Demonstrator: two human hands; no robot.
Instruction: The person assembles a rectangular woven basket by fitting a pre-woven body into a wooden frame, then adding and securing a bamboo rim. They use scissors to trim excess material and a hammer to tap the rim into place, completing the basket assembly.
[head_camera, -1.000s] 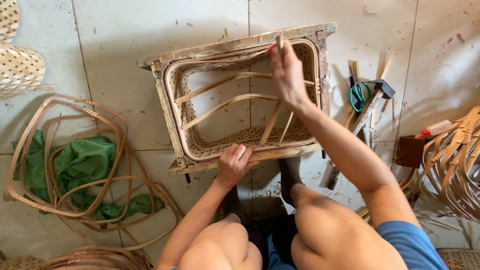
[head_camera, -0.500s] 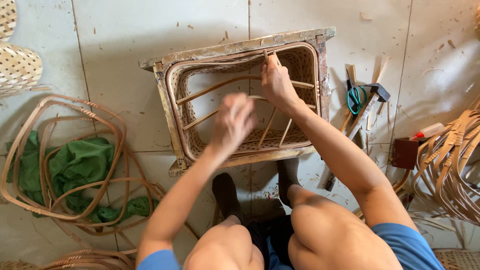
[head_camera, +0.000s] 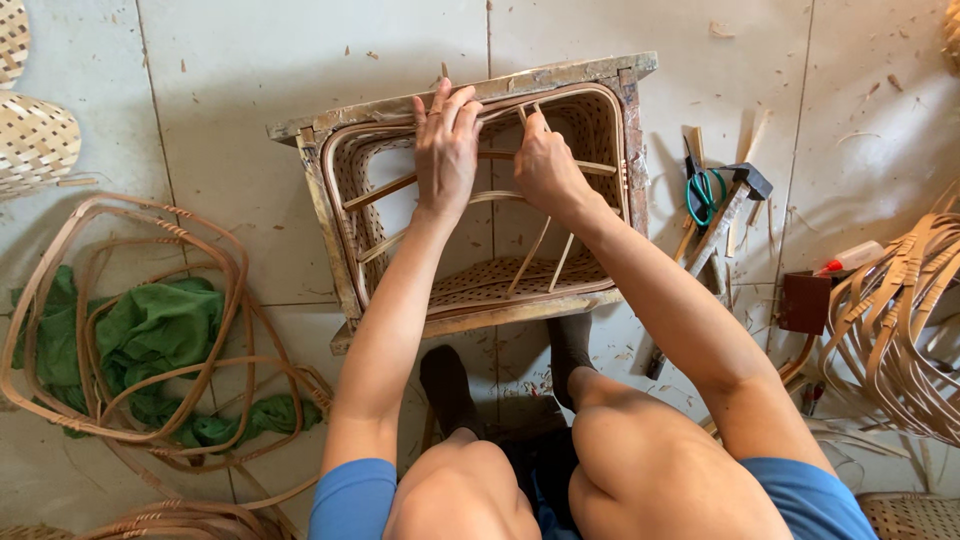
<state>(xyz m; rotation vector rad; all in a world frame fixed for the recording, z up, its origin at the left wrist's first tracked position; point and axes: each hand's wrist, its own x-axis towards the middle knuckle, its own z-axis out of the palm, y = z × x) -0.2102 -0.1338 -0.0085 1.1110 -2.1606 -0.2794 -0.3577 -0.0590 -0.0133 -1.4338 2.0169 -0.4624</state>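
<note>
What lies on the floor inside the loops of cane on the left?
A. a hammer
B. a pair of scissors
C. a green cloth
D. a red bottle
C: a crumpled green cloth lies among the cane loops, while the scissors and hammer lie right of the wooden frame.

The woven rattan basket sat inside its rectangular wooden frame on the floor before me, open side up, thin cane strips crossing it.

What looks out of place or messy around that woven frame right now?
Nothing looks damaged. Thin slats inside the woven frame lean at uneven angles, and wood shavings litter the tiled floor. Both hands, left and right, rest on the top rim.
</note>
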